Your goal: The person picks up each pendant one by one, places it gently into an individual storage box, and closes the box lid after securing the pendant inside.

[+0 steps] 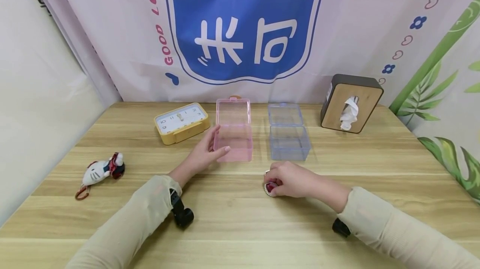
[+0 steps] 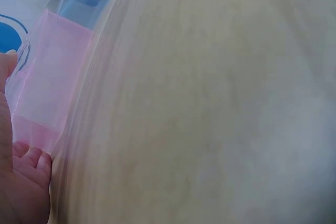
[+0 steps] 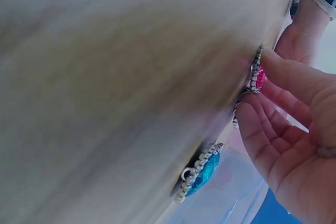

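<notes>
My left hand (image 1: 205,151) is at the left side of an open clear pink box (image 1: 234,155), thumb stretched across its front; in the left wrist view the fingers (image 2: 32,158) touch its lower end. Thumb and fingers of my right hand (image 1: 294,178) pinch a red gem ornament (image 1: 271,186) edged with rhinestones, at the tabletop. The right wrist view shows the red gem standing on edge between the fingertips. A blue gem ornament (image 3: 202,174) with a beaded rim and a small loop lies near that hand; the hand hides it in the head view.
An open clear blue box (image 1: 289,153) stands right of the pink one. A yellow clock (image 1: 182,123) sits at back left and a tissue box (image 1: 351,104) at back right. A white plush keychain (image 1: 101,171) lies at left on the wooden table (image 1: 228,227).
</notes>
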`<action>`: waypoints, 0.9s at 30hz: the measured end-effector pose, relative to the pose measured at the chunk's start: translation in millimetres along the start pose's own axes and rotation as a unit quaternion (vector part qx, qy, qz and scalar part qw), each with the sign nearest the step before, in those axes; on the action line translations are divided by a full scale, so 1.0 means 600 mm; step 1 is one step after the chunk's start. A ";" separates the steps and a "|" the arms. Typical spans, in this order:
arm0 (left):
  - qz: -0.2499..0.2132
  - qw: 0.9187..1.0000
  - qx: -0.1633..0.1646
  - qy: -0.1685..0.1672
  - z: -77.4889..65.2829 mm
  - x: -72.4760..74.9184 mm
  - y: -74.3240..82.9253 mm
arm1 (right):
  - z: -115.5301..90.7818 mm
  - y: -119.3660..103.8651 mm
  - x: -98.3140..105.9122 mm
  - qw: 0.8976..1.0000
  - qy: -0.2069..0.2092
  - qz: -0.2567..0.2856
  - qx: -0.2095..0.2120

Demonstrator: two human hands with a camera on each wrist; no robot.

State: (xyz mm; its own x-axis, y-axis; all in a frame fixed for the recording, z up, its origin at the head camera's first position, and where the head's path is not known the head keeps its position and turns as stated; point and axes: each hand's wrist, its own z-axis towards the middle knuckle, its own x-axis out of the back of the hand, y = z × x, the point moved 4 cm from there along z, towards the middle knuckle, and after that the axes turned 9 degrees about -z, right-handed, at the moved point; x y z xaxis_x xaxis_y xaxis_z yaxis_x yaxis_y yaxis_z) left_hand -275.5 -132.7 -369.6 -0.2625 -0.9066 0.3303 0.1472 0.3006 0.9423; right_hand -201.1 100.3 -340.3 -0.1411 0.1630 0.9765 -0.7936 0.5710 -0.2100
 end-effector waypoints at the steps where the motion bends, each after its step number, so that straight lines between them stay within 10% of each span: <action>1: 0.000 1.000 0.001 0.001 0.000 0.000 0.000 | 0.000 0.000 0.000 1.000 0.000 0.002 -0.002; 18: -0.002 1.000 -0.005 0.009 0.001 -0.003 -0.004 | 0.004 0.008 -0.003 0.993 -0.020 0.095 -0.061; 27: -0.011 1.000 -0.004 0.017 -0.001 -0.004 -0.003 | 0.004 0.025 -0.008 0.945 -0.044 0.304 -0.115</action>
State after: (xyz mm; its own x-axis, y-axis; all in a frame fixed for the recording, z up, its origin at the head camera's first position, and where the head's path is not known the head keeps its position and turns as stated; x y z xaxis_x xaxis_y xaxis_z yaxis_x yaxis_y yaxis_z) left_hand -274.6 -131.0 -372.2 -0.2328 -0.9224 0.3082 0.1488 0.2794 0.9486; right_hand -213.9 106.5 -347.9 -0.5868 0.4557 0.6693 -0.4013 0.5543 -0.7292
